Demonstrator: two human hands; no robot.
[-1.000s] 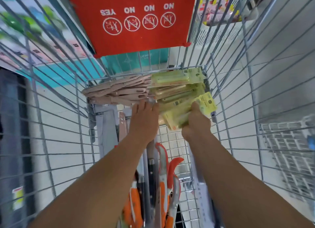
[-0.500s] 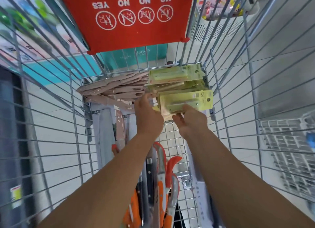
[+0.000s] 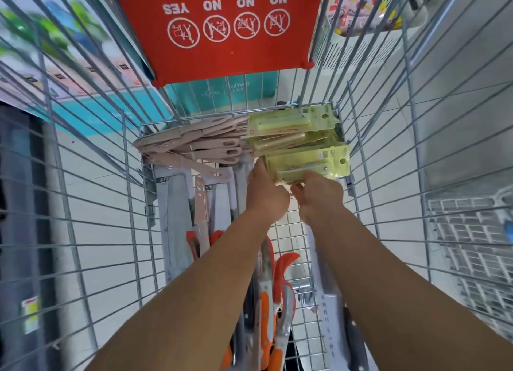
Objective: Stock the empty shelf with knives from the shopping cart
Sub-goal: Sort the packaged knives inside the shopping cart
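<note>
Early stage, by the look of it. Cart (image 3: 361, 137) well loaded; no shelf in view, so nothing here shows what has been stocked.

Both hands reach into the far right corner of the cart. Left hand (image 3: 266, 193) and right hand (image 3: 319, 195) hold a bundle of green packs (image 3: 308, 165) between them, left at its left end, right under its near edge. Fingers of both curl around the bundle; the fingertips themselves are hidden behind it. The bundle sits raised a little off the green stack (image 3: 291, 129) behind it, which lies against the cart's far wall. Whether the bundle touches that stack I cannot tell.

Left in the cart:
- green stack, far right corner
- pink knives (image 3: 191, 145), loose heap at the far left corner, just beside the green stack
- grey carded knives (image 3: 175, 215) along the left side of the floor
- orange-handled knives (image 3: 266, 309) at the near middle, partly under the arms

Judgement: the step in hand is lifting out one batch of green packs. Carrying it to the shelf and placing it is not yet done. Most of the stock appears to remain, so many more trips are likely.

Red flap (image 3: 236, 29) hangs at the cart's far end, above the stacks.
</note>
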